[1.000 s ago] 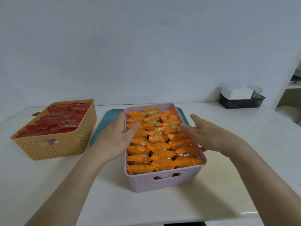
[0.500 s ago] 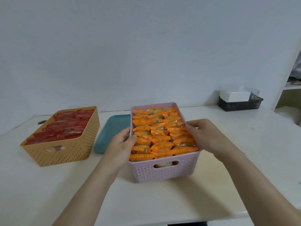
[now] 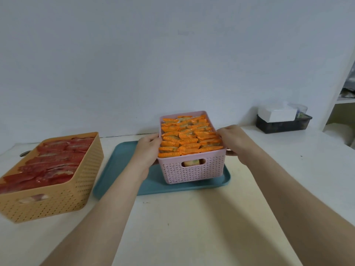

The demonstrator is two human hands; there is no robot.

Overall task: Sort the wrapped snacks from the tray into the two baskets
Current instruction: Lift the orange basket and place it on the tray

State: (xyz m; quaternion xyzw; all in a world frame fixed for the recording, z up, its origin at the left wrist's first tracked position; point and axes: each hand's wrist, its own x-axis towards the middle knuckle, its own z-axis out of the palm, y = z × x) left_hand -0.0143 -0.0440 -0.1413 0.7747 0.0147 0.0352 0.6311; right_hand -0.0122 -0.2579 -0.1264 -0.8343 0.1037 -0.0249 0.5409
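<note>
Head view: both hands, left hand (image 3: 148,150) and right hand (image 3: 233,140), clasp pink basket (image 3: 193,170) brimming with orange-wrapped snacks (image 3: 188,137).

Both arms reach forward, left hand (image 3: 148,148) and right hand (image 3: 233,140) curled closed, facing inward.

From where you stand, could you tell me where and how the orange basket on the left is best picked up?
Take the orange basket with two hands by the cut-out handles in its short ends; the near one faces you, so one hand comes from the front and the other reaches to the far end. I would guess it is heavy, being packed to the rim with red snacks, so lift it level.
</note>
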